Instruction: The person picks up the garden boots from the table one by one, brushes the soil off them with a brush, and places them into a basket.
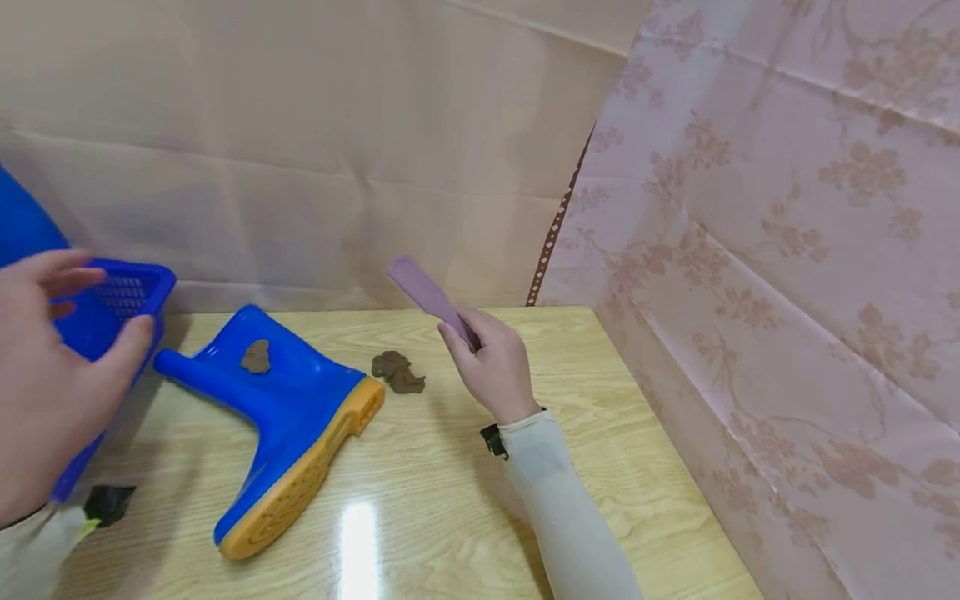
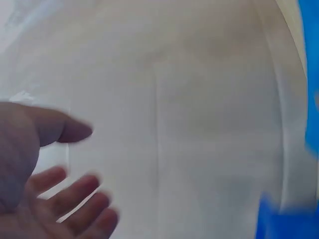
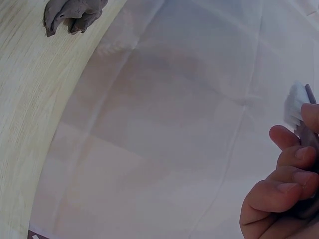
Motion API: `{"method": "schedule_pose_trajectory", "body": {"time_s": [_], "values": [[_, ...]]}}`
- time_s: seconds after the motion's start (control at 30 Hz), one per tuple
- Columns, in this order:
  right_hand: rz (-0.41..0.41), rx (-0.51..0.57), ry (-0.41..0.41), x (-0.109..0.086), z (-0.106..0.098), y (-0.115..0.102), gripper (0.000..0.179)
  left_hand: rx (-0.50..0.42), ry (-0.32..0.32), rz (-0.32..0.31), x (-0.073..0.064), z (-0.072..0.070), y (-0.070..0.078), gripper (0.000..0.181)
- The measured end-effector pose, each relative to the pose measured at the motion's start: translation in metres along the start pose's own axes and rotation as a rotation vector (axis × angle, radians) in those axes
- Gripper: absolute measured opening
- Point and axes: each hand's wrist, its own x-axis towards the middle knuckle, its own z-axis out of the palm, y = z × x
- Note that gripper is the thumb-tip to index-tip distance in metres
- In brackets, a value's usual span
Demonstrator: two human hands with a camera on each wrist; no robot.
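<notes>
My right hand (image 1: 491, 362) grips a purple brush (image 1: 422, 287) by its handle, raised over the table. White bristles (image 3: 295, 105) show on the brush in the right wrist view. On its side lies a blue rain boot (image 1: 303, 392) with a yellow sole, and a brown mud-like lump (image 1: 257, 357) sticks to its shaft. More brown lumps (image 1: 397, 371) sit on the table by the heel. My left hand (image 1: 56, 375), fingers spread and loosely bent, hovers in front of a blue basket (image 1: 161, 283) and holds nothing.
Behind the basket rises another smooth blue item (image 1: 22, 217), partly hidden by my left hand. A beige cloth (image 1: 337, 150) hangs along the back of the wooden table (image 1: 420, 500). Pink floral cloth (image 1: 787, 250) borders the right side.
</notes>
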Motion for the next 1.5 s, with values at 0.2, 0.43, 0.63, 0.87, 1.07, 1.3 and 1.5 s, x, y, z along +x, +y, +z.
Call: {"method": "schedule_pose_trajectory", "body": {"time_s": [0.2,0.43,0.63,0.87,1.07,1.3,1.5], "values": [[-0.003,0.017,0.006,0.000,0.000,-0.004,0.019,-0.096,-0.399,0.110,0.004,0.020,0.012,0.066],[-0.010,0.028,-0.004,-0.007,-0.001,-0.003,0.020,-0.094,-0.548,0.163,0.005,0.035,0.004,0.062],[-0.009,0.019,0.021,-0.010,-0.006,0.000,0.019,-0.067,-0.586,0.169,0.005,0.034,0.013,0.063],[-0.020,0.019,0.014,-0.009,-0.008,0.001,0.018,-0.028,-0.611,0.156,-0.001,0.033,0.029,0.067],[-0.030,0.021,0.018,-0.006,-0.009,-0.003,0.019,-0.002,-0.592,0.149,-0.002,0.031,0.038,0.065],[-0.036,0.026,0.004,-0.007,-0.007,-0.007,0.019,-0.007,-0.588,0.164,-0.004,0.030,0.043,0.064],[-0.036,0.037,0.006,-0.005,-0.004,-0.009,0.019,-0.043,-0.618,0.165,-0.007,0.035,0.039,0.061]]}}
